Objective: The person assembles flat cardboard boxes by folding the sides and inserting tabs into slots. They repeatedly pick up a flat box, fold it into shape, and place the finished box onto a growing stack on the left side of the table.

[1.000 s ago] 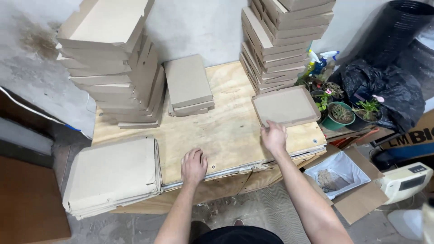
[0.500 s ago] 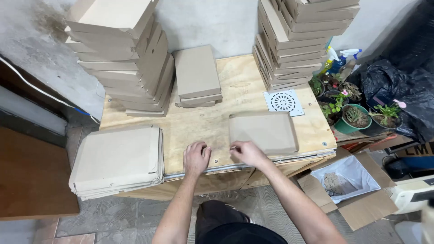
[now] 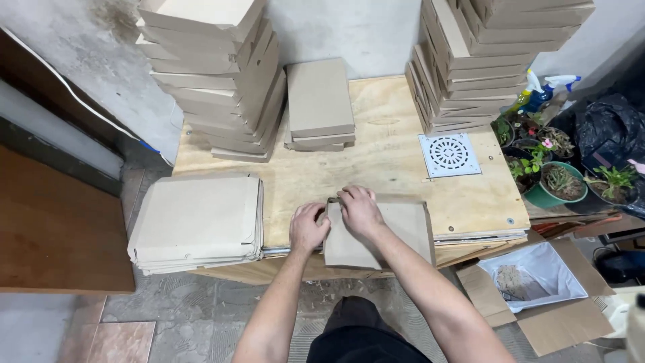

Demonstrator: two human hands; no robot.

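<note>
A flat brown cardboard box piece (image 3: 403,232) lies at the near edge of the plywood table (image 3: 390,161). My left hand (image 3: 307,227) grips its left edge, fingers curled over it. My right hand (image 3: 359,208) rests on the top left corner of the same piece, fingers bent on a flap. A white square drain grate (image 3: 449,154) lies on the table to the right of my hands. A stack of flat cardboard blanks (image 3: 198,222) sits at the table's left end.
Tall stacks of folded boxes stand at the back left (image 3: 215,74) and back right (image 3: 484,54), a short stack (image 3: 319,104) between them. Potted plants (image 3: 561,178) and spray bottles (image 3: 537,94) sit to the right. An open carton (image 3: 537,282) is on the floor.
The cardboard piece was dragged from the back right of the table to the near edge, uncovering the white grate. Both hands have now closed on its left side.
</note>
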